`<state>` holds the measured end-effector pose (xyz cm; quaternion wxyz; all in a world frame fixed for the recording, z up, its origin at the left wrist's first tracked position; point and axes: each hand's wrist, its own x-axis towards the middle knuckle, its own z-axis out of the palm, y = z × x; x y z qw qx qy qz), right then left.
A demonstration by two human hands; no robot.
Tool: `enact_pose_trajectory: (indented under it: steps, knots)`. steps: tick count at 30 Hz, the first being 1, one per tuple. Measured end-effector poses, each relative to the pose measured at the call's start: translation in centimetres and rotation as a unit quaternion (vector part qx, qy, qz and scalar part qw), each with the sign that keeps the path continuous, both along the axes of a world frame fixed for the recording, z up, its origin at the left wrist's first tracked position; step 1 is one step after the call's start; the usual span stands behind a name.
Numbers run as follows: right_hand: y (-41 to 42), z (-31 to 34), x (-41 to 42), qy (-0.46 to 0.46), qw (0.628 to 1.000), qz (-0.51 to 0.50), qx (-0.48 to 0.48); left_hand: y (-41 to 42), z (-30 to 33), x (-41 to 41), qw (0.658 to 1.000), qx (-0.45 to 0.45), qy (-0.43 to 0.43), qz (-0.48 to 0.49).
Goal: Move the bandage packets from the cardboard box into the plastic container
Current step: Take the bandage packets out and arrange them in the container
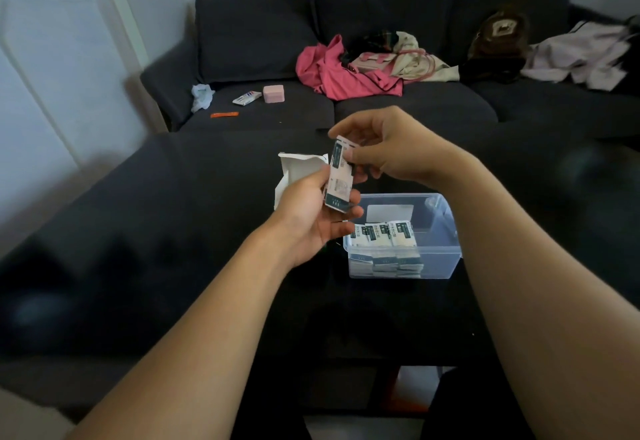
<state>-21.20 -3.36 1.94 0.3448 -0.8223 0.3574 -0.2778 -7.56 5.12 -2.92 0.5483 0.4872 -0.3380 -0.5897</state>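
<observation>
White bandage packets (pixel 340 176), long axis near upright, are pinched by both the left hand (pixel 311 221) and right hand (pixel 391 152) just above the plastic container (pixel 440 228), cardboard box (pixel 298 171) behind.

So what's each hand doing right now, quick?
Left hand: holds the cardboard box and the bottom of the bandage packets.
Right hand: pinches the top of the same packets.

Dim bluish room light, brighter pale wall (pixel 52 58) at left, soft motion blur, wide-angle bending at edges
</observation>
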Motion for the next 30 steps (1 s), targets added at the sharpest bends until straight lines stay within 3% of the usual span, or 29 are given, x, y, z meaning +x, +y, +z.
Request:
enact_pose_trajectory:
  steps: [2,8,18,24,30]
  knots:
    - [0.2,0.1,-0.3,0.027,1.0,0.008,0.009,-0.1,0.0,-0.7,1.0,0.017,0.015,0.009]
    - [0.5,-0.2,-1.2,0.081,0.997,-0.001,-0.013,-1.1,-0.8,-2.4,0.997,0.028,-0.05,0.049]
    - [-0.4,-1.0,-3.6,0.113,0.993,-0.036,-0.019,-2.1,-1.1,-4.4,0.998,0.036,0.052,-0.005]
    - [-0.4,-1.3,-5.1,0.149,0.987,-0.04,-0.044,-2.7,-1.5,-5.8,0.998,0.047,-0.035,0.014]
    - [-0.6,-1.4,-6.7,0.104,0.991,-0.073,-0.048,-3.6,-2.4,-6.9,0.992,0.01,-0.124,0.013]
